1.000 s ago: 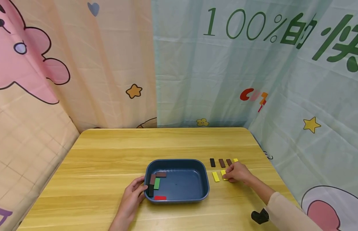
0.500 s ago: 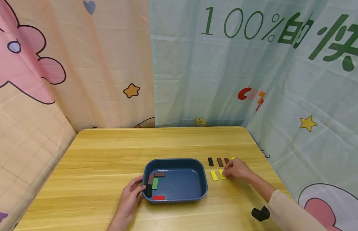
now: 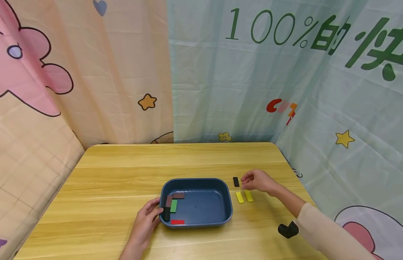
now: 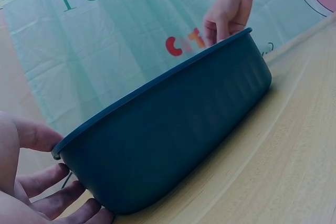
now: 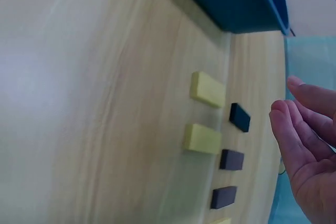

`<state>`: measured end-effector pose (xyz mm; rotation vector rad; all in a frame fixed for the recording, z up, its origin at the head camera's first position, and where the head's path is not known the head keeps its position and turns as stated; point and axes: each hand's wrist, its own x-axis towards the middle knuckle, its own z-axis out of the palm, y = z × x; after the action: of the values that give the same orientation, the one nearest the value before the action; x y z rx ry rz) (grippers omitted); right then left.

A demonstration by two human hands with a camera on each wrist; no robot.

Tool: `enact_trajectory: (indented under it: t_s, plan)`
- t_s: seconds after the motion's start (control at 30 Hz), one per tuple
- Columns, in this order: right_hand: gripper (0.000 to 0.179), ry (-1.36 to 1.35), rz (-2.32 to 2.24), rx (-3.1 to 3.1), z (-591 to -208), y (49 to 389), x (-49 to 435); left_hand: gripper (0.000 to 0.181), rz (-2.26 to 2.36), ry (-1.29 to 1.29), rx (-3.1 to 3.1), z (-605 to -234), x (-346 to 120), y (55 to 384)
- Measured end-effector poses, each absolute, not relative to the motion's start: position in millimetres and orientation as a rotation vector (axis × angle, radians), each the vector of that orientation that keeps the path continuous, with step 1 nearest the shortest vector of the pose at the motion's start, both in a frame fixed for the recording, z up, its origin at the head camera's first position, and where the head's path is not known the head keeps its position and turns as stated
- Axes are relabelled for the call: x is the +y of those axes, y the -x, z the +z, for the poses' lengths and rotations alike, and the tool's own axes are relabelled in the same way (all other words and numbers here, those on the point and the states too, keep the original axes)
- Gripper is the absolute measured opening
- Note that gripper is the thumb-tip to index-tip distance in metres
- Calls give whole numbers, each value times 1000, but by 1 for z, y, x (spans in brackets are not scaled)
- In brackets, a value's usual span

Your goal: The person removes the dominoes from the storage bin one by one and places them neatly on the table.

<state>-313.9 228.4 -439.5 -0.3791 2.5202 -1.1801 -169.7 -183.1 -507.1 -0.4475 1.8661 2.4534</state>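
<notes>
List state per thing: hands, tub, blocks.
Blue tub, upright, open-topped, partly filled.
Left hand, gripping tub's left end.
Right hand, raised, holding nothing visible.
Red block, inside tub.
Green block, inside tub.
Inner brown blocks, inside tub.
Inner black block, inside tub, count unclear.
Yellow blocks, flat on table, apart.
Outer brown blocks, flat, apart.
Outer black block, flat on table.

Head view: from above the near side, forward and down, fairly far back; takes in most of the bench (image 3: 123, 166), the tray (image 3: 206, 209), left hand (image 3: 145, 223), right hand (image 3: 260, 181) and curtain (image 3: 214, 79). Left wrist view: low, close, tilted, facing the tray's outer wall. Right wrist view: close over the bench, turned sideways, yellow blocks (image 5: 202, 139) mid-frame; hazy, its exact angle uncertain. Common to all: tray, right hand.
</notes>
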Motion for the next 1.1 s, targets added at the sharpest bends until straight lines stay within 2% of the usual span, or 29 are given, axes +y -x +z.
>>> enact_trajectory:
  t_s: [0.7, 1.1]
  plan:
    - [23, 763, -1042, 2478, -403, 327, 164, 45, 2457, 448, 1864, -507, -183, 170]
    - [26, 929, -917, 2336, -386, 331, 108, 45, 2452, 438, 1866, -505, -184, 169]
